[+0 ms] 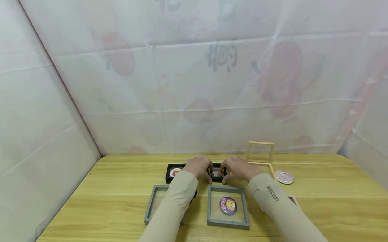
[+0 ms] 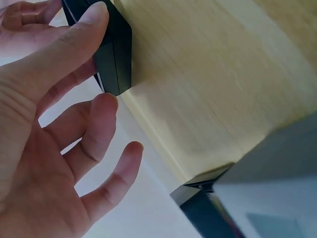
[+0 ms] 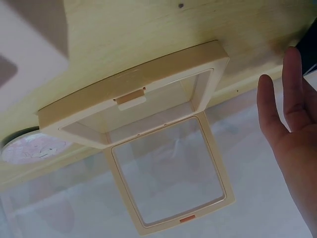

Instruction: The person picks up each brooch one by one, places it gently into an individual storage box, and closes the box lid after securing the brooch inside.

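At the back middle of the table, both hands are at a small black display frame (image 1: 216, 179) with a clear window and a dark, partly hidden picture inside. My left hand (image 1: 198, 167) grips its left side. In the left wrist view the thumb lies along the black edge, the index finger goes behind it, and the other fingers spread away. My right hand (image 1: 238, 168) pinches the right side with thumb and index finger, its remaining fingers extended in the right wrist view. Left of the hands lies another black frame (image 1: 167, 174), holding a white-and-red round badge (image 1: 174, 172) partly covered by the left hand.
In front lie a grey frame (image 1: 211, 208) bearing a purple bear badge (image 1: 228, 205) and another grey frame (image 1: 149, 205) under the left forearm. A beige frame (image 3: 133, 89) stands hinged open to the right, near a pale purple badge (image 1: 284, 177). A fabric wall (image 1: 187, 135) borders the table's back.
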A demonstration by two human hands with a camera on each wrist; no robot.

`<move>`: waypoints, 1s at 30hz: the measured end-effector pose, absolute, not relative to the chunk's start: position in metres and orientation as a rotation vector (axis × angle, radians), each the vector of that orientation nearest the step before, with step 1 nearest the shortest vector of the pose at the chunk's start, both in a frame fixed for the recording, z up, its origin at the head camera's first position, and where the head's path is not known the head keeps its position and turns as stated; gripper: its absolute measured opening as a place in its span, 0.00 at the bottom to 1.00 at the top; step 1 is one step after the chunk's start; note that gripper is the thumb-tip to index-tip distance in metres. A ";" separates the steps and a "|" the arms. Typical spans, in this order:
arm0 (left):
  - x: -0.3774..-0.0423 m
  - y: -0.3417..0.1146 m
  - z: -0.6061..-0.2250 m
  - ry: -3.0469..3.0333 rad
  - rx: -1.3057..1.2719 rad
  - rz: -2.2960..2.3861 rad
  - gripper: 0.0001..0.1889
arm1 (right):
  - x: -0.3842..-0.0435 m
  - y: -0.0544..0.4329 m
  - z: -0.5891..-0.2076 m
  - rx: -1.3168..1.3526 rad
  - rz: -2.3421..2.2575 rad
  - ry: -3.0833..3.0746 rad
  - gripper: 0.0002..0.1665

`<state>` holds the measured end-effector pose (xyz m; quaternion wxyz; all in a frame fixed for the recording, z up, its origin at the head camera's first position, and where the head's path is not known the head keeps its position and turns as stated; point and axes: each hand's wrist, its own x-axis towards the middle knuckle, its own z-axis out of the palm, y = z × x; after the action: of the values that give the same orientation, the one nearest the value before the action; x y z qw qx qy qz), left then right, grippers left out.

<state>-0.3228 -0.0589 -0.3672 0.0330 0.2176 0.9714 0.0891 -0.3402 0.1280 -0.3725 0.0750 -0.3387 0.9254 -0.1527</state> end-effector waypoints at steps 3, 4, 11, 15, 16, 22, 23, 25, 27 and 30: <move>-0.319 -0.059 -0.366 2.996 0.716 0.183 0.12 | -0.337 0.125 -0.370 -1.002 -0.420 2.772 0.13; -0.318 -0.060 -0.365 2.998 0.739 0.150 0.12 | -0.336 0.124 -0.369 -1.003 -0.409 2.768 0.14; -0.322 -0.068 -0.364 3.077 0.888 0.104 0.14 | -0.331 0.128 -0.362 -0.867 -0.446 2.762 0.38; -0.324 -0.069 -0.362 3.156 0.950 0.117 0.11 | -0.332 0.140 -0.362 -0.835 -0.435 2.797 0.41; -0.324 -0.068 -0.362 3.171 0.957 0.125 0.10 | -0.332 0.142 -0.362 -0.840 -0.434 2.804 0.39; -0.325 -0.062 -0.359 3.171 0.941 0.205 0.06 | -0.334 0.158 -0.357 -0.856 -0.400 2.814 0.29; -0.326 -0.060 -0.358 3.167 0.937 0.209 0.06 | -0.335 0.160 -0.356 -0.869 -0.390 2.817 0.27; -0.326 -0.057 -0.357 3.158 0.934 0.215 0.07 | -0.336 0.165 -0.354 -0.905 -0.364 2.834 0.25; -0.327 -0.054 -0.356 3.150 0.931 0.215 0.08 | -0.337 0.170 -0.353 -0.953 -0.348 2.849 0.23; -0.327 -0.049 -0.353 3.140 0.932 0.216 0.10 | -0.338 0.175 -0.353 -0.988 -0.354 2.864 0.21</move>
<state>-0.3273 -0.0488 -0.3534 -0.0704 0.2832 0.9542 0.0656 -0.3384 0.1750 -0.3530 0.0456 -0.3237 0.9379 -0.1160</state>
